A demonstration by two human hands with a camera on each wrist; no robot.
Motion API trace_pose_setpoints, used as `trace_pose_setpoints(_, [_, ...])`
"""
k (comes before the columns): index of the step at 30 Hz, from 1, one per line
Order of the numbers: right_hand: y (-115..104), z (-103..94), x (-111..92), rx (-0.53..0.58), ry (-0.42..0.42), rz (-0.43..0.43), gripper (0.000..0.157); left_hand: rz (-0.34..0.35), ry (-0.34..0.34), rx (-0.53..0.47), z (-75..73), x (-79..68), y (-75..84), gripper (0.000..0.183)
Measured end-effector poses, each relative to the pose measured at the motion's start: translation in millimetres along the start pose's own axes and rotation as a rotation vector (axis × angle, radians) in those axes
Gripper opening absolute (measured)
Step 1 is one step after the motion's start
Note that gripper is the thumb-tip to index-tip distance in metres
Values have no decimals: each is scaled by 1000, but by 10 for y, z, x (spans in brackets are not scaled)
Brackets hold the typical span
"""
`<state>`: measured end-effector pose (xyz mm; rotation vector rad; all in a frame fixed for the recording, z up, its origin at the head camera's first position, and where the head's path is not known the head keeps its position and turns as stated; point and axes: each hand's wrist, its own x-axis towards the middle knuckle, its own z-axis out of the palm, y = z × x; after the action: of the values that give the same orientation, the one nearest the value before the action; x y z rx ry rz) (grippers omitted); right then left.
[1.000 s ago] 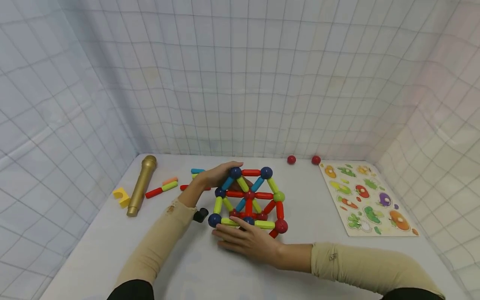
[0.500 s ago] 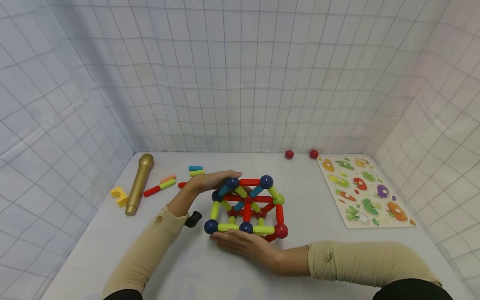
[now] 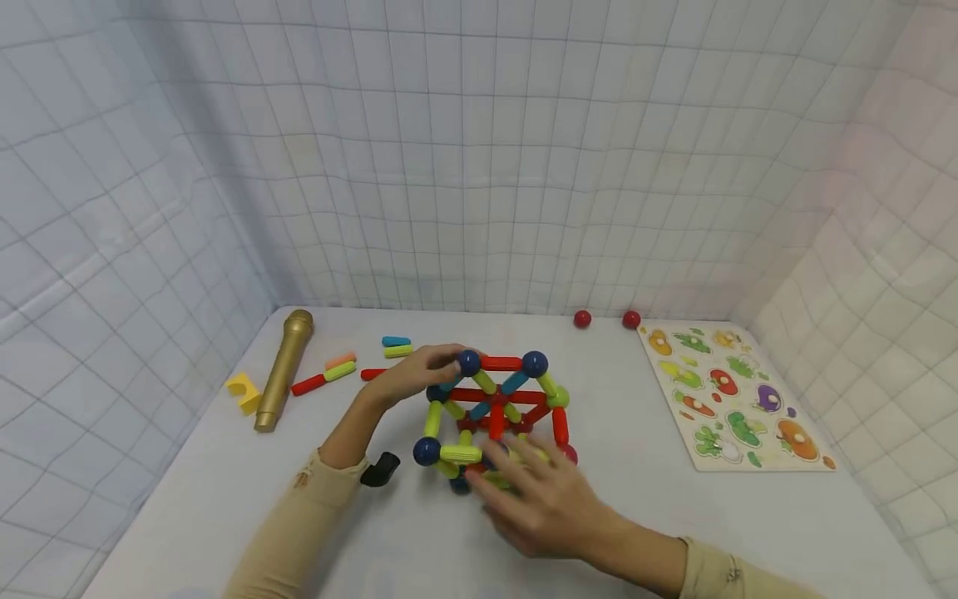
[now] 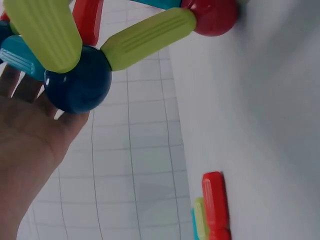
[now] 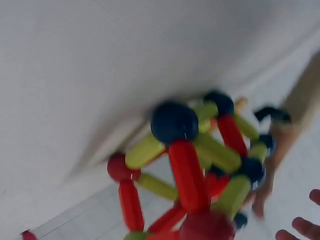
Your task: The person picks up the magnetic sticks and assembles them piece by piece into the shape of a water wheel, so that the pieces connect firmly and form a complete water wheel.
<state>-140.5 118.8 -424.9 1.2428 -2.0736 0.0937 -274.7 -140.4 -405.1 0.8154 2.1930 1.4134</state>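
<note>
A frame of coloured rods and balls (image 3: 500, 363), looking like a magnetic building set, stands mid-table. My left hand (image 3: 407, 374) rests against its upper left side, near a navy ball. In the left wrist view, the left hand's (image 4: 30, 135) fingers reach behind a navy ball (image 4: 79, 80), partly hidden by it and the rods. My right hand (image 3: 550, 503), slightly blurred, is at the frame's lower front with fingers spread. It covers part of the front bottom edge; whether it touches is unclear. In the right wrist view, only fingertips (image 5: 306, 227) show, apart from the frame's navy ball (image 5: 175, 121).
Loose rods (image 3: 340, 371) and a gold microphone-like stick (image 3: 284, 370) lie left, beside a yellow block (image 3: 244, 393). Two red balls (image 3: 582, 319) sit at the back. A vegetable puzzle board (image 3: 737, 399) lies right. Gridded cloth walls (image 3: 479, 166) enclose the table.
My right hand has lifted from lying flat along the frame's front bottom edge, and its fingers have spread. The left hand stays at the upper left. The frame has tipped slightly, showing more underside.
</note>
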Motion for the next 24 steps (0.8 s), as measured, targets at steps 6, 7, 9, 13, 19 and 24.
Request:
trace_pose_setpoints(6, [595,-9,-69,530,-146,958,54,21,210,47,127,-177,-104,38])
trace_pose_setpoints(7, [681,42,-88,632,-210,1038,56,24,237,47,149,-178,-115,34])
trace_pose_setpoints(9, [808,147,-138,829,-304,1101,58,29,272,38,195,-173,-131,30])
trace_pose_setpoints(13, [896,288,-219,1036,-332,1092,51,18,323,40,286,-170,-128,31])
trace_pose_setpoints(19, [963,374,-221,1041,-243,1071,43,-6,391,43,387,-138,-114,33])
trace_pose_setpoints(24, [1021,442,-180,1044,-224,1102,42,9,446,7,434,-66,-129,32])
